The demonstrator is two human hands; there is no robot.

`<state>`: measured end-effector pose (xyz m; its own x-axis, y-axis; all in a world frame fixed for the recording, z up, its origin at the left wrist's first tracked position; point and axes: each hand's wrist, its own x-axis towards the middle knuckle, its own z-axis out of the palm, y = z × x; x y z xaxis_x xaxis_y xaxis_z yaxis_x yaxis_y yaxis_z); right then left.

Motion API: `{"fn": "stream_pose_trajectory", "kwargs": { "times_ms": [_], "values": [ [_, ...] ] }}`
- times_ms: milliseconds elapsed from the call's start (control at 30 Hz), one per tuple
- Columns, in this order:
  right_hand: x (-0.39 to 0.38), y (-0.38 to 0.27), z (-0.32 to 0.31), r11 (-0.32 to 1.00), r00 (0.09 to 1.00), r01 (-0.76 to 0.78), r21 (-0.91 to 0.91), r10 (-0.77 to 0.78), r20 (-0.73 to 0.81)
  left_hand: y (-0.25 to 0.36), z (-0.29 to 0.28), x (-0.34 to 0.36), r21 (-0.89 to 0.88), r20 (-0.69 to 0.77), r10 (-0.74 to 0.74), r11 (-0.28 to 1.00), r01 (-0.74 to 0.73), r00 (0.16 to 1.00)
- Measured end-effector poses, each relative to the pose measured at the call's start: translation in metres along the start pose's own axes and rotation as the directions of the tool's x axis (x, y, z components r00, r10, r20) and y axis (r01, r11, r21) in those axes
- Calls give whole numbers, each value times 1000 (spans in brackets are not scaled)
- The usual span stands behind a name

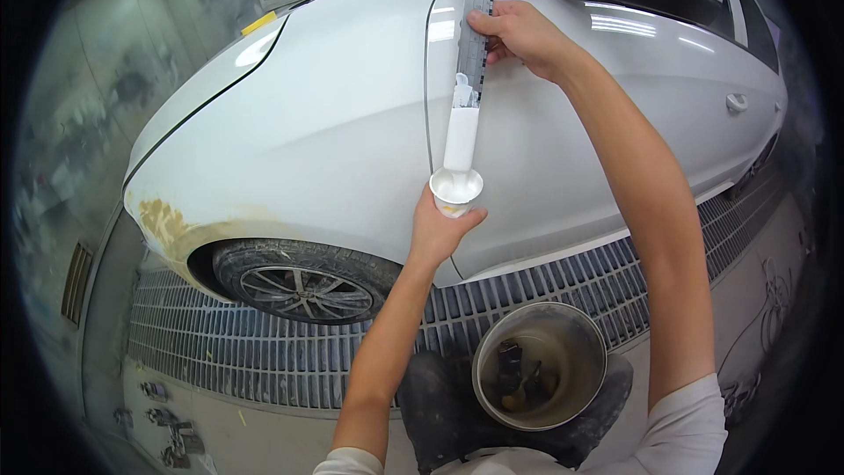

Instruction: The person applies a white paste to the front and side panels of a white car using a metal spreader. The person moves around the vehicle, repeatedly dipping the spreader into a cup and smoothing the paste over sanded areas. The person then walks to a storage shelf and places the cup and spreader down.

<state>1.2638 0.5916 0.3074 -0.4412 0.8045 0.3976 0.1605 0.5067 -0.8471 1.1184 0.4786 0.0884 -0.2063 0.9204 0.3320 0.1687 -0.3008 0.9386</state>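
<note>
My left hand (440, 230) wraps round a small white cup (455, 198), holding it upright in front of the white car's (352, 114) side. White paint shows inside the cup. Higher up, my right hand (526, 37) grips a long metal mixing ruler (476, 40) between thumb and fingers. The ruler stands nearly upright, leaning slightly, with markings along its upper part. Thick white paint (462, 136) coats its lower part, which reaches down to the cup's mouth. Whether the tip touches the paint inside, I cannot tell.
Between my knees stands a round bucket (585, 369) with dark items inside. Floor grating (281, 361) runs beneath the car, near its front wheel (308, 290). Tan filler patches (167, 222) mark the front bumper. Several small tools (178, 440) lie on the floor at lower left.
</note>
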Motion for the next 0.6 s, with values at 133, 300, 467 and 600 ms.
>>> {"fn": "stream_pose_trajectory", "kwargs": {
  "times_ms": [133, 300, 467, 600],
  "values": [
    [-3, -1, -2, 1000, 1000, 22, 0, -22, 2, -3, 0, 0, 7, -23, 16, 1000, -16, 1000],
    [6, -11, -7, 999, 999, 37, 33, -38, 30, 19, 2, 2, 34, 0, 32, 999, -32, 999],
    [17, -57, -22, 996, 993, -23, 86, 13, 114, 91, -1, 8, 48, -2, -84, 995, 84, 996],
    [19, -116, -44, 989, 992, -71, 131, 56, 114, 166, -9, 19, 115, 24, -124, 986, 121, 992]
  ]
}}
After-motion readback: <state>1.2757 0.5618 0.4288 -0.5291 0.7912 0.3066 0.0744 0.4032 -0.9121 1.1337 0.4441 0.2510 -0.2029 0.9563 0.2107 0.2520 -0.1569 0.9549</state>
